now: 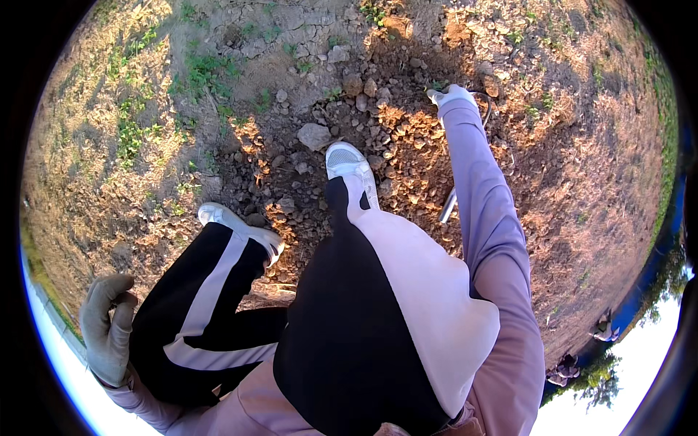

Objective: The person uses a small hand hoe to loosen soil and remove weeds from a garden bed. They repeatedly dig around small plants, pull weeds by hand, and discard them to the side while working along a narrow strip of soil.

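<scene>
My left hand [109, 327], in a pale work glove, is raised beside my bent left leg at the lower left. Its fingers are loosely curled and apart, with nothing visible between them. My right hand [451, 96], in a white glove, reaches down to the soil at the upper right, beside a small green weed [438, 85]. Whether it grips anything cannot be made out. A thin curved rod [487, 107] shows next to that wrist. A shiny metal tube [448, 206] sticks out from under the right forearm; whether rod and tube are one tool is hidden.
Dry, broken soil surrounds my white shoes [344, 157], with a large pale stone [314, 136] ahead of them. Green weeds [204, 73] grow at the upper left. Two other people [565, 370] are low at the far right, near a blue strip and trees.
</scene>
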The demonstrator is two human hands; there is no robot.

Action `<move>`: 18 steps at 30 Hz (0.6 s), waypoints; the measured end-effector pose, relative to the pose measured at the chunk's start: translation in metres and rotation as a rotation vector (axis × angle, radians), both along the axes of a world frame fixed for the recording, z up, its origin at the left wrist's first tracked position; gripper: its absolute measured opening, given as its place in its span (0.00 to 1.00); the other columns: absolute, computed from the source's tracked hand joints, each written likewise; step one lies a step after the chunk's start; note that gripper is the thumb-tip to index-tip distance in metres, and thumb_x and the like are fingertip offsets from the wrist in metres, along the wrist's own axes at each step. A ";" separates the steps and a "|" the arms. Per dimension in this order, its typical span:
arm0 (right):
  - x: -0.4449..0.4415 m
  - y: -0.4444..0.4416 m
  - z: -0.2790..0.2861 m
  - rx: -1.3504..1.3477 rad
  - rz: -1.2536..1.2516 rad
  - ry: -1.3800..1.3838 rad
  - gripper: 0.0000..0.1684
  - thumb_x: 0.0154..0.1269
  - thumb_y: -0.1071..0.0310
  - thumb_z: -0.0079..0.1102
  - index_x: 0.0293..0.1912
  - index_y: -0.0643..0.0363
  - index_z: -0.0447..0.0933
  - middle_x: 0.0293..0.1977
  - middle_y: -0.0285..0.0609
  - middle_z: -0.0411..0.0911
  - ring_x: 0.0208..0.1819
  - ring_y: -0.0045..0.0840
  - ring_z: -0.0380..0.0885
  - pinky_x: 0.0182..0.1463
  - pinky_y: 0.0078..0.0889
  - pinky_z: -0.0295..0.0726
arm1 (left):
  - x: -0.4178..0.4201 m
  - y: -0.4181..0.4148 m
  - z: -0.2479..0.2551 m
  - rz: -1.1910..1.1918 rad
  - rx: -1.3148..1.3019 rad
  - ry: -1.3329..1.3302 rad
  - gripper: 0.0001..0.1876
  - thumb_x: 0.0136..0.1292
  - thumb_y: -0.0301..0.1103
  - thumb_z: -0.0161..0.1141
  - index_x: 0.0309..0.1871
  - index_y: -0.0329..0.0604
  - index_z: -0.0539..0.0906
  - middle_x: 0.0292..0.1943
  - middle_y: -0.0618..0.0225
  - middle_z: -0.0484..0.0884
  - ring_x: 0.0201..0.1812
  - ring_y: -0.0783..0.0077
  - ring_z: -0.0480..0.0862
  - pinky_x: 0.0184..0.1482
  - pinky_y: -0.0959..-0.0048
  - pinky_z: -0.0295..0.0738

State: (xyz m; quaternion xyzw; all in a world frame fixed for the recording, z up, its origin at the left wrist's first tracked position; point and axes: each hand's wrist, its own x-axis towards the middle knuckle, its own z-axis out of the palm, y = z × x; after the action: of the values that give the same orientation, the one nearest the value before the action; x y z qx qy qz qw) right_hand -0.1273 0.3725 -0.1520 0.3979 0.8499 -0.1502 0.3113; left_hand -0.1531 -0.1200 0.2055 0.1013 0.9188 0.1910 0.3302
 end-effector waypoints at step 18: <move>-0.071 -0.052 -0.008 -0.052 0.031 -0.035 0.30 0.55 0.45 0.53 0.47 0.59 0.72 0.47 0.49 0.71 0.51 0.38 0.69 0.52 0.37 0.69 | -0.018 -0.011 -0.015 0.125 0.033 -0.155 0.25 0.58 0.46 0.54 0.48 0.30 0.71 0.39 0.65 0.71 0.35 0.76 0.71 0.40 0.78 0.66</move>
State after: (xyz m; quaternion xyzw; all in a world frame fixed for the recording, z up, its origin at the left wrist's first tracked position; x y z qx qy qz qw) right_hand -0.1980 0.3205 -0.1597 0.3792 0.8460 -0.1603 0.3388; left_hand -0.1709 -0.1314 0.1910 0.0342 0.8918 0.2337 0.3860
